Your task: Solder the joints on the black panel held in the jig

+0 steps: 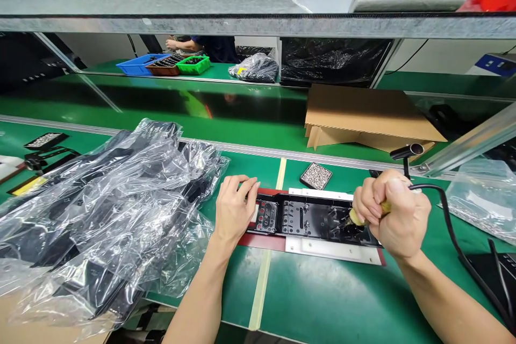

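A long black plastic housing [296, 217] lies in a red-and-white fixture [328, 250] on the green bench. My left hand [235, 207] grips the housing's left end with bent fingers, which partly hide that end. My right hand [397, 212] is closed around the yellowish handle of a corded soldering iron [357, 217]. Its tip points down into the right part of the housing; whether it touches is hard to see. A black cord [447, 209] runs from the iron to the right. Just behind the fixture sits a small square tray [316, 176] of tiny metal pieces.
Plastic-wrapped black parts [121, 209] are heaped at left. A cardboard stand [363, 113] and a small black tube [406, 151] are behind my right hand. A clear bag [481, 199] lies at right. A metal shelf [242, 24] crosses overhead. A co-worker's arm [183, 44] shows beyond coloured bins [141, 66].
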A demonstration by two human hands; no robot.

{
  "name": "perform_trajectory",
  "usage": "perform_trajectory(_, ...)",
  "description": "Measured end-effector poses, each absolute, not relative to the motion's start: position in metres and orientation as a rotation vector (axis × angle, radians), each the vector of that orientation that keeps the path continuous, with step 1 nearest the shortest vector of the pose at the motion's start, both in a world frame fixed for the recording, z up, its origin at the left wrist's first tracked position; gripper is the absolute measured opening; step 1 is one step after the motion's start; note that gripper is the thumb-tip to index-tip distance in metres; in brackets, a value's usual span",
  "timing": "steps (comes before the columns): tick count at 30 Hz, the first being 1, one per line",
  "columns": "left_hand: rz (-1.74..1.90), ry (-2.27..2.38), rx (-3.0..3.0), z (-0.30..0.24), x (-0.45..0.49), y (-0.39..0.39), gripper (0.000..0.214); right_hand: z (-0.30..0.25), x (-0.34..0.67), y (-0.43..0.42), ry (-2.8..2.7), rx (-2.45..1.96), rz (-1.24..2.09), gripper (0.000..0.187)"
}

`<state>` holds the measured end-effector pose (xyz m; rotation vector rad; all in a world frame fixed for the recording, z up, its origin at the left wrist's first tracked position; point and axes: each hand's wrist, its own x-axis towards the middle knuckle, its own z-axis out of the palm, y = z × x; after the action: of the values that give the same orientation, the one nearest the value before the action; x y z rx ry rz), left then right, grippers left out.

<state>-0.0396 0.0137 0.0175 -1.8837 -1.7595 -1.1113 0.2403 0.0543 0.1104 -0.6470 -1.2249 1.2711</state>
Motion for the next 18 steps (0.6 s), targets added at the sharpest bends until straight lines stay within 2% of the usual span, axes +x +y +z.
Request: perform_trajectory(18,-1.313,-1.710,-1.907,0.0135,-0.0443,0.0153,0.016,0.1045,0.2313,0.0507,-1.212,-0.657,1.276,0.041)
